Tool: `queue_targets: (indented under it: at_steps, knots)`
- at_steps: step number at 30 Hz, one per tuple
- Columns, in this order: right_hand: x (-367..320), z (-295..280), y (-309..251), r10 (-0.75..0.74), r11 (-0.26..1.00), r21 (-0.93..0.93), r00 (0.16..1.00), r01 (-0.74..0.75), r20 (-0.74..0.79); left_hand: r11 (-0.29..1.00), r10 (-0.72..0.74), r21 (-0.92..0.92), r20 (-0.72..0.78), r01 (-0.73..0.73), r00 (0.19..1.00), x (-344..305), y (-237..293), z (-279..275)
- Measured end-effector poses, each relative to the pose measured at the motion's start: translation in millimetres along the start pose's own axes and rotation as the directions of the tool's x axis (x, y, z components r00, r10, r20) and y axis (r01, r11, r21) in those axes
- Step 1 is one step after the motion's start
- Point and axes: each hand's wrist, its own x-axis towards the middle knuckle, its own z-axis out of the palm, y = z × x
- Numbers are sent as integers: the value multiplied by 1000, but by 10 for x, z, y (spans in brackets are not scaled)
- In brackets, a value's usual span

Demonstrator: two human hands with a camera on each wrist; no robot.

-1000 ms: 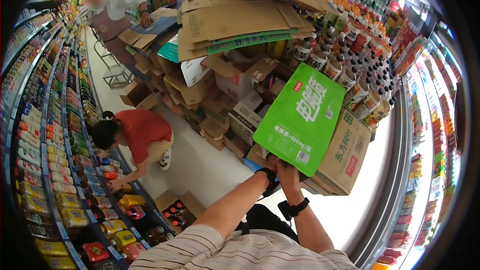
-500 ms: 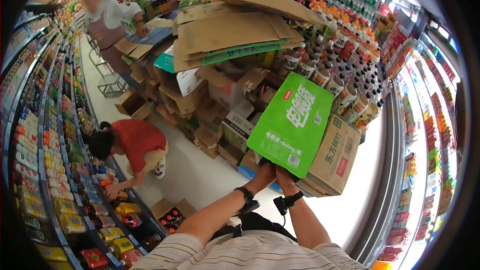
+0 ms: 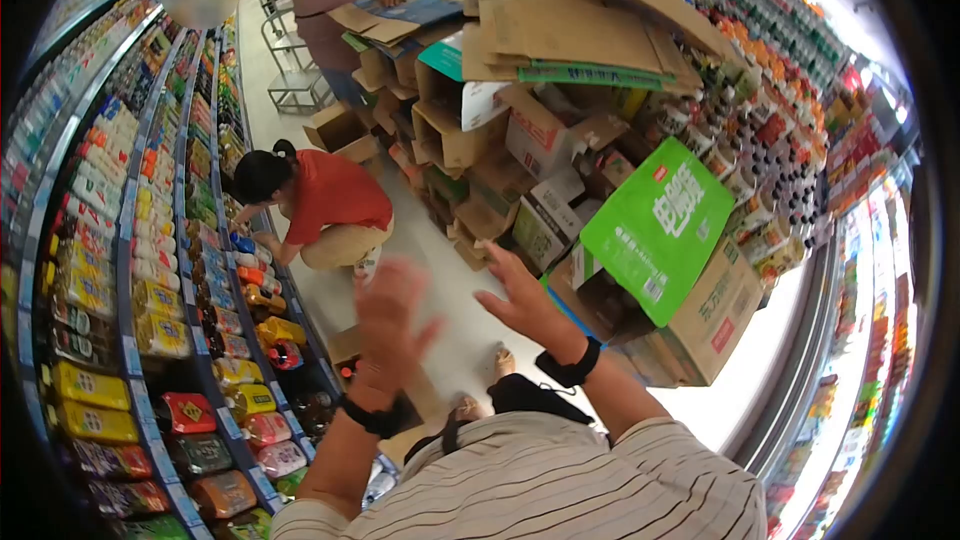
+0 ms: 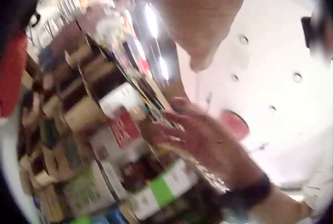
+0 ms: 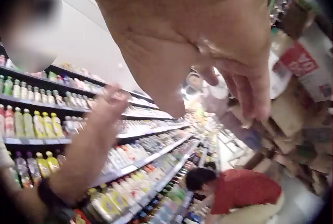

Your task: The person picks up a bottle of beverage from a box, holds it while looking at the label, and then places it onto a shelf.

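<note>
In the head view my left hand [image 3: 392,325] is raised over the aisle floor, blurred, its fingers spread and holding nothing. Beside it my right hand [image 3: 530,308] hangs in the air with fingers extended, also empty. To the right of both, a flat green carton sheet [image 3: 665,225] lies against a brown carton [image 3: 705,315], touched by neither hand. The right wrist view shows the right hand [image 5: 192,36] with loosely bent fingers and nothing in them. In the left wrist view the left hand [image 4: 192,10] is close to the lens, and the other hand is behind it.
Shelves of bottles [image 3: 160,320] line the left. A person in a red shirt [image 3: 340,200] squats beside them; another in an apron [image 3: 315,0] stands behind stacked open boxes [image 3: 460,135]. Flattened cardboard [image 3: 570,35] tops the pile. A carton [image 3: 415,400] is on the floor below my hands.
Both hands have let go of the green sheet's lower edge and moved left, apart from each other. The view has turned left. The green sheet remains against the brown carton.
</note>
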Motion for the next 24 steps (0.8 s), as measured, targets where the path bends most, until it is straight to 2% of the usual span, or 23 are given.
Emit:
queue_targets:
  at_steps: [1,3,4,6,7,9,10,11,13,14,17,18,21,22,24]
  knots:
    - [203,-132,-319,-99,994,-59,992,94,-85,981,-193,-12,-45,192,980,-199,-243,124]
    - [551,-307,-754,-306,947,-184,913,263,-270,856,-517,-57,-118,514,848,-570,-581,245]
    - [720,-371,-745,-264,964,-125,876,233,-402,926,-377,28,-23,377,926,-674,-521,175]
    - [916,-535,-600,-138,984,5,779,178,-612,983,-182,-4,30,183,983,-492,-145,-101]
    - [955,-465,-443,-96,995,-83,873,64,-478,995,-87,-36,60,89,994,-443,-9,-153]
    - [1059,-185,-115,55,949,-295,978,-113,-200,930,-334,-168,-7,328,942,-456,-309,99]
    - [1018,-37,-155,-9,987,-156,994,26,105,865,-463,-228,-22,446,886,-522,-486,224]
    - [998,126,-220,-120,993,30,914,118,389,856,-465,-186,128,482,876,-610,-626,308]
    - [1109,437,-383,-183,978,140,957,154,223,838,-460,-87,418,539,783,-738,-834,404]
    - [1165,537,-384,-199,966,193,971,172,135,796,-482,-116,471,594,738,-759,-891,460]
    - [1533,563,-53,-65,997,-17,984,69,168,657,-510,-148,634,739,581,-845,-1016,618]
    - [1664,528,5,-77,993,-59,957,98,279,631,-499,-141,679,763,538,-962,-1181,806]
    - [1995,593,216,-7,958,261,897,-121,443,492,-485,-102,792,864,370,-927,-1308,900]
    - [2094,634,320,-13,972,217,899,-92,437,428,-481,-83,822,900,305,-897,-1292,892]
    - [2335,707,483,-42,991,134,906,-17,421,439,-535,-15,799,898,275,-880,-1301,889]
